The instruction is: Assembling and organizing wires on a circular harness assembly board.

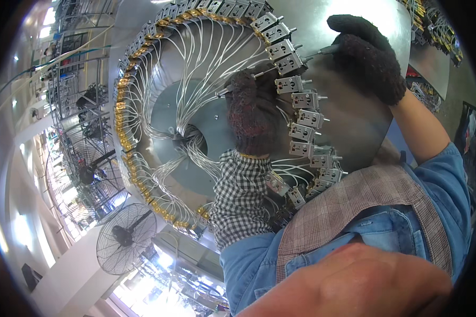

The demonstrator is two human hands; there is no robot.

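Note:
My left hand, in a dark knitted glove, is closed over the ring's inner side. A thin metal piece sticks out of its left side, and a slim light-coloured length shows on its right; I cannot tell if they are one thing. My right hand, gloved too, grips a slim grey tool whose thin shaft points left at a small metal block on the ring. Many such blocks with pins line the right side. White wires run from the ring to the hub.
The ring stands on a metal table. Brass-coloured parts line its left side, and the wires gather at a central hole. A fan stands at the lower left. More wired parts lie at the upper right.

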